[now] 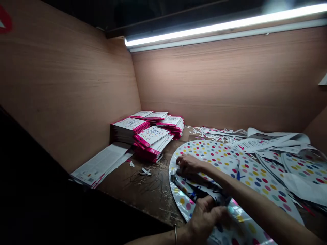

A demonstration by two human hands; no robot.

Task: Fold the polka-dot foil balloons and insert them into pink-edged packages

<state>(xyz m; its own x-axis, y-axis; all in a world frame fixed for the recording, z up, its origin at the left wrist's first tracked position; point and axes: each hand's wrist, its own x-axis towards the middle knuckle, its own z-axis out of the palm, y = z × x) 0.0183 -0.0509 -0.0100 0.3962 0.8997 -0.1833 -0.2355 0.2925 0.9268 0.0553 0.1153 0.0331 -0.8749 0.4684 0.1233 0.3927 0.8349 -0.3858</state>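
Observation:
A flat silver foil balloon (245, 170) with coloured polka dots lies on the worn wooden bench, its near left edge folded over into a narrow strip. My right hand (189, 165) reaches in from the lower right and pinches the far end of that folded strip, fingers closed. Nearer to me, my left hand (205, 217), with a thin bangle at the wrist, is closed on the other end of the fold, where a dark ribbon shows.
Stacks of pink-and-white packets (150, 131) stand at the back left, with flat white printed sheets (100, 165) beside them along the left wall. Paper strips (217, 134) litter the back. More dotted balloons (304, 168) pile up at the right. Wooden walls enclose the bench under a tube light (224, 25).

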